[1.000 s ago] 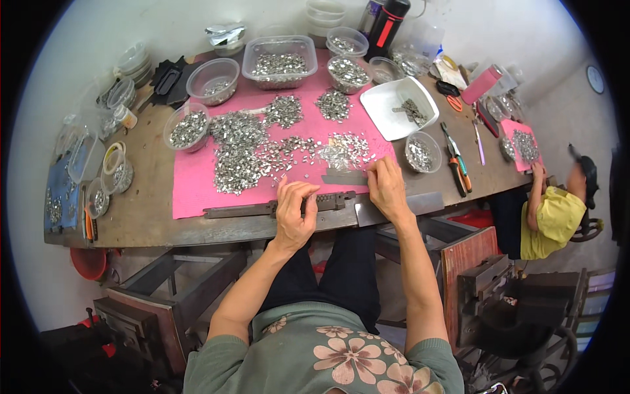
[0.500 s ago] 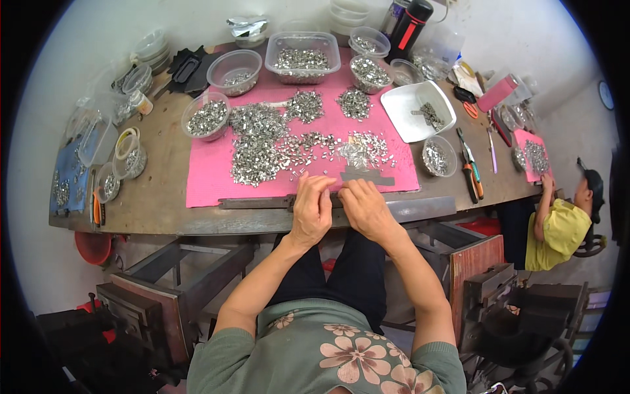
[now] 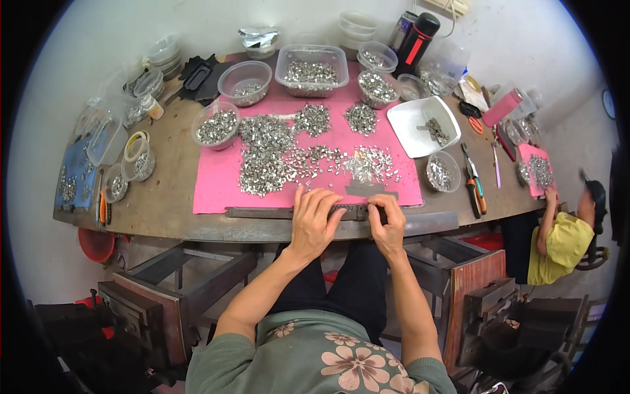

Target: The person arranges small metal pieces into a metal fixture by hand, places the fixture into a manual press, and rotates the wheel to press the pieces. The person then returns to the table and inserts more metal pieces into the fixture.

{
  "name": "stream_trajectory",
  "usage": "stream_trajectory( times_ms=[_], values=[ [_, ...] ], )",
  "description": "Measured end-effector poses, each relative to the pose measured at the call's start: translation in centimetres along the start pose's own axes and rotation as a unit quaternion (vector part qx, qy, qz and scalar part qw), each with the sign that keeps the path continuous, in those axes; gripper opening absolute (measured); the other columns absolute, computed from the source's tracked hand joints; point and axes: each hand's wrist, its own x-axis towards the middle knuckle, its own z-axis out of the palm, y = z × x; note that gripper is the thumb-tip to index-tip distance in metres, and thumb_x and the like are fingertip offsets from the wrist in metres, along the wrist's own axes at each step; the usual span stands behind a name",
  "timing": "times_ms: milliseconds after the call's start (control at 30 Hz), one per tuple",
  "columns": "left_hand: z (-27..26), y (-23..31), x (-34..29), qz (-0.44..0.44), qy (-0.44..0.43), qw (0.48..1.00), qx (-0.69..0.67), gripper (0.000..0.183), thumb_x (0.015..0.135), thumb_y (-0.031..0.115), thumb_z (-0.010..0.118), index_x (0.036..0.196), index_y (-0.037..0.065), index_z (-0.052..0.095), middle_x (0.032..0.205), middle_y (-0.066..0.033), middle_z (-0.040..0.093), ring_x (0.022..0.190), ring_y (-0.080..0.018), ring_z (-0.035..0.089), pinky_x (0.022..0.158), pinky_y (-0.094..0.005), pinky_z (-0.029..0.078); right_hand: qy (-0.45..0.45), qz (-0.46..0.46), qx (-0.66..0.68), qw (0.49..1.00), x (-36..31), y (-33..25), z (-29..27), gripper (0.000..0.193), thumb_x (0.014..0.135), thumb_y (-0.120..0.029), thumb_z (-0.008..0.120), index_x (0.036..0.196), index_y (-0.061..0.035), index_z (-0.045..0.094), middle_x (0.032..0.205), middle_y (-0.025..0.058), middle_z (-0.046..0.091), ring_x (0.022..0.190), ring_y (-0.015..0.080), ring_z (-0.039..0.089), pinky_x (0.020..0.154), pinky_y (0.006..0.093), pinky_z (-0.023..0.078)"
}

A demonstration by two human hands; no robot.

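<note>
A long dark metal bar (image 3: pixel 259 212) lies along the front edge of the pink mat (image 3: pixel 220 187). My left hand (image 3: pixel 311 226) rests over its middle, fingers bent and spread, thumb apart from them; I see nothing held in it. At the bar's right part my right hand (image 3: pixel 388 226) is closed, thumb and fingertips pinched at a small dark piece I cannot make out. Between the hands a dark textured strip (image 3: pixel 353 211) shows on the bar. Beyond them lie loose small silvery metal pieces (image 3: pixel 316 161), and a flat grey strip (image 3: pixel 371 190).
Tubs of metal pieces stand around the mat, including a clear rectangular one (image 3: pixel 312 75). A white tray (image 3: pixel 410 125) is at the right, with pliers (image 3: pixel 472 180) beside it. Farther right another person (image 3: pixel 561 230) in yellow works at a pink mat.
My right hand has moved right along the bar, away from my left hand, and its fingers have closed into a pinch. The strip between the hands has come into sight. The whole view has shifted slightly.
</note>
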Motion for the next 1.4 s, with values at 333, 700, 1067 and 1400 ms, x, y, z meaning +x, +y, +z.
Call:
stream_trajectory(
  times_ms=[333, 700, 1067, 1400],
  values=[
    [0.0, -0.8, -0.7, 0.044, 0.043, 0.998, 0.011, 0.022, 0.084, 0.004, 0.074, 0.104, 0.01, 0.069, 0.105, -0.0038, 0.066, 0.107, -0.0251, 0.064, 0.113, -0.0574, 0.034, -0.048, -0.098, -0.081, 0.991, -0.5, -1.0, 1.5, 0.021, 0.077, -0.002, 0.077, 0.096, -0.0075, 0.07, 0.103, 0.007, 0.066, 0.102, 0.0281, 0.061, 0.089, 0.0404, 0.042],
    [0.0, -0.5, -0.6, 0.032, 0.053, 0.998, 0.013, 0.02, 0.084, 0.0, 0.072, 0.102, 0.009, 0.07, 0.103, -0.0026, 0.069, 0.104, -0.0247, 0.065, 0.114, -0.0535, 0.033, -0.034, -0.09, -0.106, 0.99, -0.5, -1.3, 2.6, 0.018, 0.08, 0.001, 0.073, 0.093, -0.0042, 0.061, 0.102, 0.0093, 0.065, 0.103, 0.0308, 0.061, 0.09, 0.043, 0.042],
    [0.1, -0.6, -0.7, 0.036, 0.05, 0.998, 0.026, 0.023, 0.084, 0.002, 0.073, 0.105, 0.01, 0.069, 0.103, -0.0028, 0.067, 0.104, -0.024, 0.065, 0.114, -0.0545, 0.034, 0.015, -0.016, -0.102, 0.995, -0.2, -1.2, -2.3, 0.01, 0.087, 0.001, 0.068, 0.094, -0.0039, 0.063, 0.099, 0.0108, 0.066, 0.094, 0.0291, 0.062, 0.086, 0.0408, 0.044],
    [0.2, -0.6, -0.9, 0.037, 0.038, 0.998, 0.028, 0.022, 0.084, 0.005, 0.074, 0.104, 0.01, 0.07, 0.104, -0.0027, 0.067, 0.105, -0.0235, 0.064, 0.113, -0.0549, 0.034, -0.059, -0.151, -0.195, 0.967, 0.0, -2.1, 0.8, 0.019, 0.079, -0.004, 0.075, 0.096, -0.0045, 0.068, 0.097, 0.008, 0.062, 0.097, 0.0289, 0.06, 0.087, 0.0419, 0.044]
  ],
)
